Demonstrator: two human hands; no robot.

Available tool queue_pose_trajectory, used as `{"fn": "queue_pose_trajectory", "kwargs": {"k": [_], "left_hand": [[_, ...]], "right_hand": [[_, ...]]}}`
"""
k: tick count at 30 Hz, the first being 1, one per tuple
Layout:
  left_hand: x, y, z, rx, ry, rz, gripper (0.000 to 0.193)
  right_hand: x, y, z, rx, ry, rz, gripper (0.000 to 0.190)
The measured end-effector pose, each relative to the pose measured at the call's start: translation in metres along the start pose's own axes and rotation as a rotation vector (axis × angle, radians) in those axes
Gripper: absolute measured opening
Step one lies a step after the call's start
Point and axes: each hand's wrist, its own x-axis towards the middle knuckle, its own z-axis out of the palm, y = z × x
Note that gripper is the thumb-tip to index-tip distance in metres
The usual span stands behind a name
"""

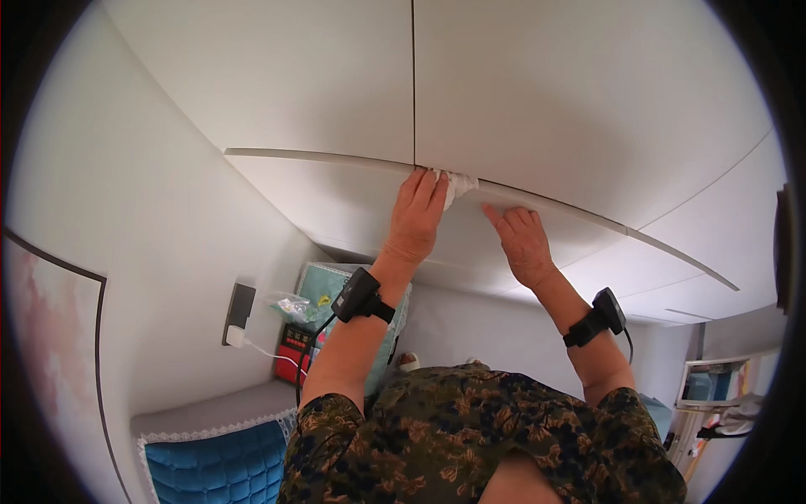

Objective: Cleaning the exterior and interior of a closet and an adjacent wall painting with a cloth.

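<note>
My left hand (pixel 417 211) presses a crumpled white cloth (pixel 459 186) against the ledge between the upper and lower white cabinet fronts, just below the vertical seam of the upper doors. The cloth bunches out to the right of its fingers. My right hand (pixel 522 236) is a little to the right and lower, by the lower cabinet front (pixel 466 236), its index finger extended and the others curled. It holds nothing that I can see; whether its fingertip touches the panel, I cannot tell. Black devices are strapped round both forearms.
A wall socket (pixel 239 305) with a white plug is at left, above a blue quilted seat cover (pixel 214 466). Beside it stand a red box (pixel 291 356) and a table with a light green cloth (pixel 315 283) bearing a plastic bag (pixel 293 307). A framed picture (pixel 60 327) hangs far left.
</note>
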Motion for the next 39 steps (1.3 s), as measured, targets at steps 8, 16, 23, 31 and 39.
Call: {"fn": "queue_pose_trajectory", "kwargs": {"k": [8,16,23,31,39], "left_hand": [[-0.002,-0.003,0.001,0.110,0.012,-0.100,0.042],[-0.014,-0.118,-0.054,0.451,0.120,-0.312,0.038],[-0.031,-0.224,-0.103,0.606,0.074,-0.155,0.031],[-0.078,-0.232,-0.101,0.410,0.353,-0.874,0.023],[-0.088,-0.146,-0.033,0.141,0.116,-0.774,0.035]], "right_hand": [[0.005,-0.006,-0.002,0.075,0.014,-0.008,0.047],[0.004,-0.009,-0.004,0.067,-0.048,0.020,0.039],[0.003,-0.005,-0.001,0.107,-0.012,0.006,0.043],[0.010,-0.014,-0.006,0.589,-0.019,0.369,0.043],[0.040,-0.029,-0.018,2.029,0.433,0.756,0.038]]}}
